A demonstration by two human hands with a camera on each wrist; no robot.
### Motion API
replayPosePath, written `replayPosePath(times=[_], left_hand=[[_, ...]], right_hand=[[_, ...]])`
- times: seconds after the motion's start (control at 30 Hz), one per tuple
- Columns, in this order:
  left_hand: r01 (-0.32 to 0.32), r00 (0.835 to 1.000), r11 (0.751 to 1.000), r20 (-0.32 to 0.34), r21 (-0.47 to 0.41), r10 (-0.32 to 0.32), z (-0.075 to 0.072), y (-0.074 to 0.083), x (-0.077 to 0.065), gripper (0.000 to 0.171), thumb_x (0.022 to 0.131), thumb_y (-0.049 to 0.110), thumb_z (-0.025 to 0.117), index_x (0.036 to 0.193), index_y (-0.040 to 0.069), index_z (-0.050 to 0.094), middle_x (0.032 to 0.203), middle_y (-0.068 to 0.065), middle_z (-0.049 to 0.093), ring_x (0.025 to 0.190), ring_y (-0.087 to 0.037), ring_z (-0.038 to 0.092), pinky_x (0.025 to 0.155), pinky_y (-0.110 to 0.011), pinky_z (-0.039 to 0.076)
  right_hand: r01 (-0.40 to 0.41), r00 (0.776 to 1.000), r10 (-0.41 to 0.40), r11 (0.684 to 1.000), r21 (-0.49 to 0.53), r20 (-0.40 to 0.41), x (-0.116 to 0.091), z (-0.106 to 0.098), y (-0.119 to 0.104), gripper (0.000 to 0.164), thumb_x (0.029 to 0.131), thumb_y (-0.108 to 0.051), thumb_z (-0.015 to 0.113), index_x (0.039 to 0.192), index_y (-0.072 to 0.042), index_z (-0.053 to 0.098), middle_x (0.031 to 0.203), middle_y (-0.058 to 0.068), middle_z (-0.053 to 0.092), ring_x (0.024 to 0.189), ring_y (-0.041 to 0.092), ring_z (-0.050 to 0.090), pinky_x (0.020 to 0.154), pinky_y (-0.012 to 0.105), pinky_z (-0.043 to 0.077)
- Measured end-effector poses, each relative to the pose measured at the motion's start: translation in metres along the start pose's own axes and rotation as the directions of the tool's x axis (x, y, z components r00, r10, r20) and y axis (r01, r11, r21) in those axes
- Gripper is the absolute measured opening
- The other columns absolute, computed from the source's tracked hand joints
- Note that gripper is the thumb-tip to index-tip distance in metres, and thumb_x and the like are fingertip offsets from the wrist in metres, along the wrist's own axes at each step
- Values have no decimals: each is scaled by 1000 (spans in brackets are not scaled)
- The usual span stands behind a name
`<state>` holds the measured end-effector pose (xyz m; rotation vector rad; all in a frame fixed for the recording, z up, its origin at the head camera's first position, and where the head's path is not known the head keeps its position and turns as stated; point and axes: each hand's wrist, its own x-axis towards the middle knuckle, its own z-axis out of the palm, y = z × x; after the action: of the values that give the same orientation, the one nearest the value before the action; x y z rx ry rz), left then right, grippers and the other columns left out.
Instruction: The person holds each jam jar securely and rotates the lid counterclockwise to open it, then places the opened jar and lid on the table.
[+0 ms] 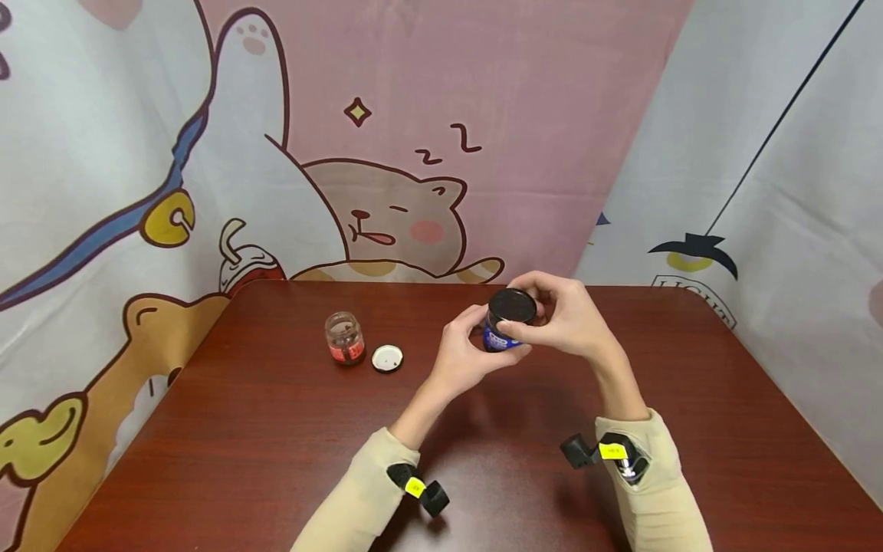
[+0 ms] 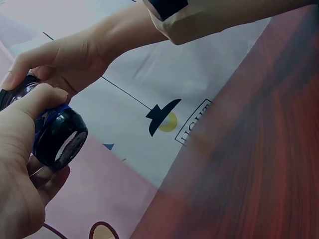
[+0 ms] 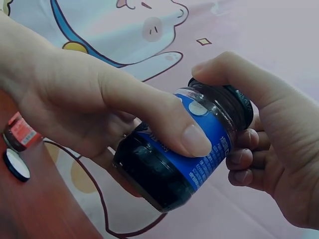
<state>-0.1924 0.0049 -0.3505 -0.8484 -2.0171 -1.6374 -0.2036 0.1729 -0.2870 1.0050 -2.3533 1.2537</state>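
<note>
Held up over the table is a glass jar (image 3: pixel 169 149) with dark contents, a blue label and a black lid (image 1: pixel 512 305). My left hand (image 1: pixel 471 354) grips its body, thumb across the blue label in the right wrist view. With thumb and fingers, my right hand (image 1: pixel 562 314) pinches the lid at its rim. The lid sits on the jar's mouth, and the jar tilts in both hands. To the left on the table stands an open glass jar (image 1: pixel 344 338) with a red label and some dark residue inside. Beside it a lid (image 1: pixel 388 358) lies with its white inside up.
The brown wooden table (image 1: pixel 276 460) runs back to a cartoon-printed cloth (image 1: pixel 538 115), which also hangs along both sides. Each sleeve carries a black wrist mount with a yellow tag (image 1: pixel 612 451).
</note>
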Motion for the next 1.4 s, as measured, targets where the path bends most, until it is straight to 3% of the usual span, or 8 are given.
replayPosePath(times=[0.33, 0.57, 0.67, 0.93, 1.13, 1.33, 1.4], left_hand=[[-17, 999, 1000, 37, 23, 17, -18, -5, -6, 40, 65, 10, 82, 100, 7, 63, 88, 0, 61, 82, -10, 56, 71, -27, 48], [-9, 998, 999, 67, 41, 7, -23, -37, -12, 43, 65, 23, 83, 102, 17, 64, 91, 7, 60, 84, -9, 56, 72, -28, 48], [-12, 997, 999, 76, 41, 9, -27, -43, -13, 45, 65, 28, 83, 104, 20, 64, 92, 9, 59, 86, -9, 56, 73, -27, 47], [4, 994, 999, 111, 43, -9, -39, -37, -10, 43, 63, 26, 84, 101, 18, 65, 90, 7, 58, 86, -9, 55, 75, -30, 47], [-17, 994, 998, 109, 68, 9, -49, -6, -5, 38, 61, 13, 85, 93, 10, 65, 84, 3, 57, 80, -12, 53, 70, -32, 46], [-23, 994, 994, 104, 110, 11, -49, -29, -6, 40, 62, 34, 84, 95, 19, 66, 84, 9, 55, 78, -8, 51, 64, -29, 46], [-26, 995, 993, 101, 118, 14, -49, -35, -6, 42, 62, 38, 82, 96, 22, 66, 84, 12, 54, 78, -7, 51, 63, -29, 47]], right_hand=[[61, 998, -61, 998, 10, 1, 5, 16, -5, 37, 62, -4, 82, 93, -1, 61, 65, 4, 53, 53, 14, 45, 46, 22, 39], [94, 995, -94, 995, 36, 14, 5, 24, -8, 37, 62, -5, 82, 93, 0, 62, 64, 4, 52, 52, 15, 45, 45, 23, 38], [104, 994, -105, 994, 43, 11, 6, 25, -10, 38, 62, -5, 82, 93, 0, 61, 64, 6, 53, 52, 16, 45, 45, 22, 38], [128, 992, -129, 991, 49, 0, 8, 30, -13, 38, 61, -6, 82, 93, 0, 61, 64, 8, 50, 53, 19, 45, 46, 25, 38], [147, 989, -147, 985, 91, -12, 9, 34, -6, 38, 64, -7, 82, 95, -4, 61, 65, 2, 49, 54, 14, 45, 46, 23, 39], [124, 992, -124, 984, 126, -8, 7, 42, 25, 41, 67, -19, 82, 102, -14, 62, 66, -3, 49, 54, 14, 43, 46, 25, 37], [123, 992, -124, 985, 120, -6, 7, 41, 22, 40, 68, -20, 81, 102, -14, 62, 65, -2, 49, 53, 15, 43, 46, 25, 36]])
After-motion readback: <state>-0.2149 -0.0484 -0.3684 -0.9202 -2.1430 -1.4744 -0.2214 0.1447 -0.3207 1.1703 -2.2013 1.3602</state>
